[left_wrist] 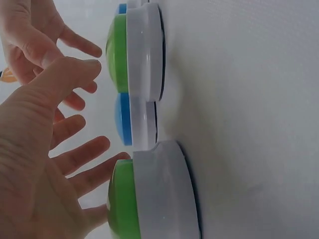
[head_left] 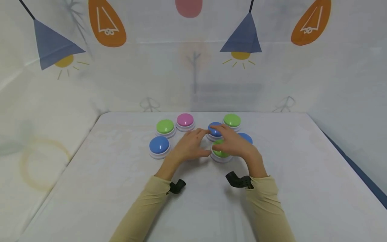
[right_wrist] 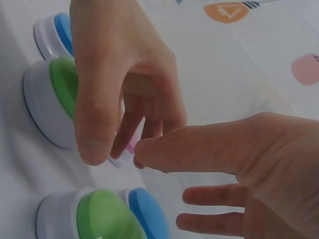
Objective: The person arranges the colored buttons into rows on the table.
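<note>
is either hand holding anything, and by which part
Nothing is held: the left hand and right hand are both empty near a green button.

Head view in muted, diffuse light, soft shadow on the surface (head_left: 308, 188) at 5 o'clock, faint sheen on a blue button (head_left: 159, 145) at 8 o'clock, wide-angle stretch towards the edges, wrist views dimmer, shadowed at 2 o'clock (left) and 9 (right)

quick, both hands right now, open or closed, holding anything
Left hand: open, fingers relaxed, holding nothing.
Right hand: open, fingers relaxed, holding nothing.
</note>
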{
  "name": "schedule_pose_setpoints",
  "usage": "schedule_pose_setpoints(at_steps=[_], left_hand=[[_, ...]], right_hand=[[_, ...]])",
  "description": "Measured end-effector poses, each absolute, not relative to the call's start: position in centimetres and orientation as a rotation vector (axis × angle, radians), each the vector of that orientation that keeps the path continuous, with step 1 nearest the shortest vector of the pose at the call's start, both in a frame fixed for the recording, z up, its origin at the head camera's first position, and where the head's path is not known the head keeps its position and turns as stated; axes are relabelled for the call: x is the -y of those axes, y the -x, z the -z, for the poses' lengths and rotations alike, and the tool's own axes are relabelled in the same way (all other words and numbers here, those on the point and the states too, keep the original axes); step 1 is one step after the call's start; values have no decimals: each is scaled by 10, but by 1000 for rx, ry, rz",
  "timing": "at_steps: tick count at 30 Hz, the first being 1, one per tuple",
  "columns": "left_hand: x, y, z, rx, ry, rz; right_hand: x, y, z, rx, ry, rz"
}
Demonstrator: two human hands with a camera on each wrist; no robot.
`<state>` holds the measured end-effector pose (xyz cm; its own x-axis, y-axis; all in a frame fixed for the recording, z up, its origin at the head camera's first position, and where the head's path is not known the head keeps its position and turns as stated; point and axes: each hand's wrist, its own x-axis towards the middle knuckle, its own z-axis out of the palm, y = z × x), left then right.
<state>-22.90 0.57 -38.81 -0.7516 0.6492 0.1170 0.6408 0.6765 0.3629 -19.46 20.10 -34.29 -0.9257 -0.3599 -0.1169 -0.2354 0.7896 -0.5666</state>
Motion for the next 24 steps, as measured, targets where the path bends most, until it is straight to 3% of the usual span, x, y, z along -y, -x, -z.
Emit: schedule_pose_setpoints(at_steps=[24], left_hand=[[-35,228,400,-2775,-1118,-580]], right_hand=[[-233,194,357,-2682,501,772]])
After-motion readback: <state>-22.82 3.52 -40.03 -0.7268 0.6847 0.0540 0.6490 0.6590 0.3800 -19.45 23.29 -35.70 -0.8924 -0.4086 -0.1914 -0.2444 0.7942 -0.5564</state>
